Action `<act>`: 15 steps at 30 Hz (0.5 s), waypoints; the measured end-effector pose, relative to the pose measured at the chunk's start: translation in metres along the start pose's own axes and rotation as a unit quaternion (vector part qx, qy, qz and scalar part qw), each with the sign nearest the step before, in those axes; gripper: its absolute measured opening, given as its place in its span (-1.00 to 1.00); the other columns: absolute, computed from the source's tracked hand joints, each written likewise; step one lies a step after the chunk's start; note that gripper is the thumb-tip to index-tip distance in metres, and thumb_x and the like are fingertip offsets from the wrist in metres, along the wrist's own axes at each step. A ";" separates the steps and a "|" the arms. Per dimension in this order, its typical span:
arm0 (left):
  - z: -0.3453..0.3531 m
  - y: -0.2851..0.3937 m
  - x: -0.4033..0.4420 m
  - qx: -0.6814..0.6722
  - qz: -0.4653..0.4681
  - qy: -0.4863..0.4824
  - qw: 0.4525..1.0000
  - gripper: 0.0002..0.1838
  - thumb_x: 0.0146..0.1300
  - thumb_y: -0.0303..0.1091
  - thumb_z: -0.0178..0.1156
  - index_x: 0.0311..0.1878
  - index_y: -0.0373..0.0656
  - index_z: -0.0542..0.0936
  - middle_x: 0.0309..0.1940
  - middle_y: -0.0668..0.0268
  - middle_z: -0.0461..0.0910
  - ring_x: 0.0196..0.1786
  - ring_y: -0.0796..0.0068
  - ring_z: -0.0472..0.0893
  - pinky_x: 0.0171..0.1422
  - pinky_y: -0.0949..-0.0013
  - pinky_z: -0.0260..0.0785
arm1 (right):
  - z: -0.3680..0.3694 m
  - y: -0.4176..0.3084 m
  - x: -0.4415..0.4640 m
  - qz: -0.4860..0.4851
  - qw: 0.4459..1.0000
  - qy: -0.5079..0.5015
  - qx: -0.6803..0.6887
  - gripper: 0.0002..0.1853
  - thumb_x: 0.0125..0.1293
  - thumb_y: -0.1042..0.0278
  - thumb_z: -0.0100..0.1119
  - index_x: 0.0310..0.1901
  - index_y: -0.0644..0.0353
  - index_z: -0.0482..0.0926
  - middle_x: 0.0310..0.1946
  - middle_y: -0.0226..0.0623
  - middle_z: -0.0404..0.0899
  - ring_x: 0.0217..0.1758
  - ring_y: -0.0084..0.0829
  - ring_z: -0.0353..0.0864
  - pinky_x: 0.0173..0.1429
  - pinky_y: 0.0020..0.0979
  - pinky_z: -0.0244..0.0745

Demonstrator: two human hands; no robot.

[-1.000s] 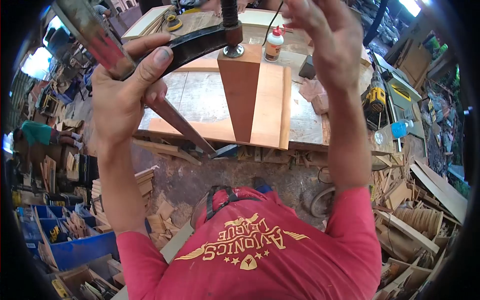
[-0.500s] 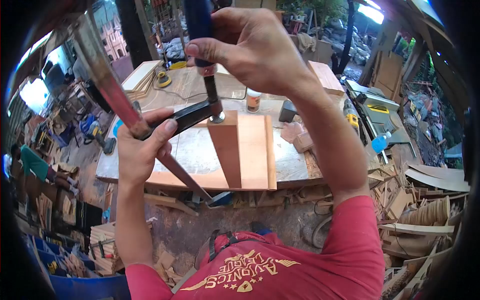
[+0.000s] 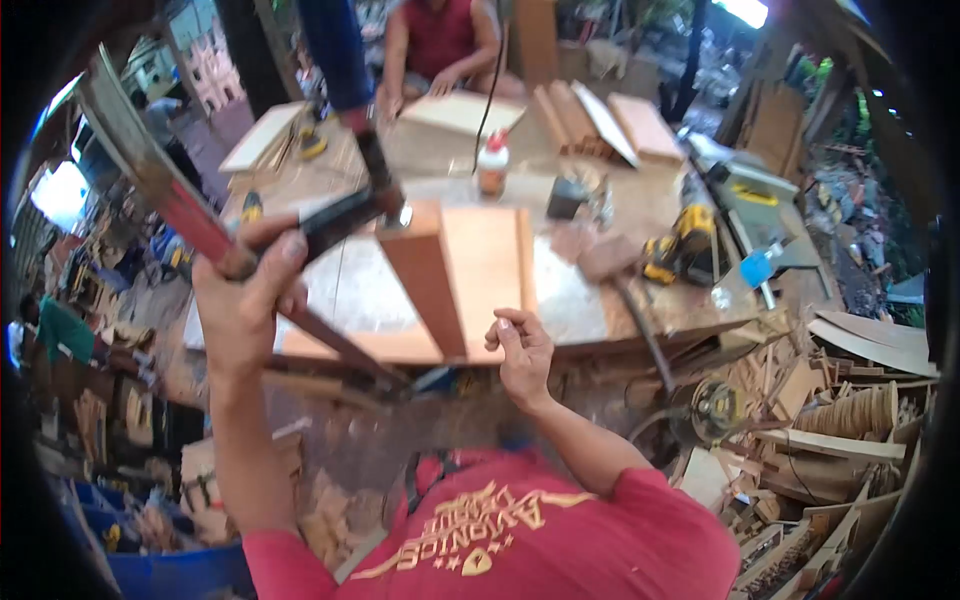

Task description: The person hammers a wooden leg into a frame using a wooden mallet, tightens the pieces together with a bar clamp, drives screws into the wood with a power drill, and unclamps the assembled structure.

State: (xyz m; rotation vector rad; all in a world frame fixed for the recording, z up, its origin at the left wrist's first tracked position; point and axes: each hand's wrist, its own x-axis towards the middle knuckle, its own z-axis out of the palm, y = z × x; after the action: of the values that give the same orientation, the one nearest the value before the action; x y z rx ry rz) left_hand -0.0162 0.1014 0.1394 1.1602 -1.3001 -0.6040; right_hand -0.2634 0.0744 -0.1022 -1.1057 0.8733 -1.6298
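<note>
My left hand (image 3: 245, 300) is wrapped round a large bar clamp (image 3: 345, 222), at the joint of its black arm and long metal bar. The clamp's blue handle (image 3: 335, 55) rises above, and its screw pad is at the top end of a tapered wooden block (image 3: 425, 285). That block stands on a flat wooden panel (image 3: 490, 265) at the workbench's near edge. My right hand (image 3: 522, 350) is beside the panel's near right corner, off the clamp, with fingers curled; whether they hold anything small cannot be made out.
Across the workbench (image 3: 640, 195) sits another person (image 3: 440, 40) with hands at a pale board. A glue bottle (image 3: 493, 165), a mallet (image 3: 630, 290) and a yellow drill (image 3: 690, 240) lie on the bench. Wood scraps and a blue bin (image 3: 180, 575) are around the floor.
My right hand has left the clamp's blue handle and come down near the panel's front edge. My left hand still holds the clamp, whose screw end now appears farther left.
</note>
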 end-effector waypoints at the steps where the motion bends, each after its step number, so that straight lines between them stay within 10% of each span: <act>1: -0.001 0.000 0.002 0.000 0.004 -0.016 1.000 -0.61 0.32 -0.32 0.40 0.09 -0.38 0.62 -0.51 0.41 0.51 -0.64 0.60 0.47 -0.54 0.48 0.34 | -0.015 0.041 -0.026 0.111 0.993 -0.009 -0.023 -0.74 0.55 0.39 0.06 0.07 0.42 0.55 -0.31 -0.22 0.68 -0.34 -0.55 0.62 -0.25 -0.48 0.55; 5: 0.003 -0.007 0.004 -0.063 0.022 -0.002 0.998 -0.64 0.34 -0.36 0.41 0.08 -0.42 0.64 -0.46 0.33 0.60 -0.60 0.64 0.45 -0.48 0.49 0.35 | -0.032 0.122 -0.070 0.441 0.896 -0.037 0.040 -0.63 0.57 0.37 0.00 0.32 0.29 0.41 -0.04 -0.14 0.63 -0.18 -0.38 0.65 -0.11 -0.31 0.66; 15: -0.003 -0.010 0.009 -0.060 0.020 -0.015 0.998 -0.65 0.34 -0.34 0.40 0.08 -0.37 0.65 -0.53 0.38 0.57 -0.62 0.64 0.43 -0.47 0.46 0.37 | -0.033 0.197 -0.057 0.505 0.851 -0.009 0.147 -0.62 0.54 0.36 0.12 0.33 0.14 0.40 0.20 -0.25 0.48 0.14 -0.22 0.56 0.12 -0.03 0.61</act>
State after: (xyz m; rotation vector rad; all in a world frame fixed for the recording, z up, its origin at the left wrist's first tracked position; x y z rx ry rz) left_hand -0.0086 0.0912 0.1342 1.0273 -1.2915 -0.6633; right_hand -0.2256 0.0718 -0.3060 -0.3012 0.9189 -0.8039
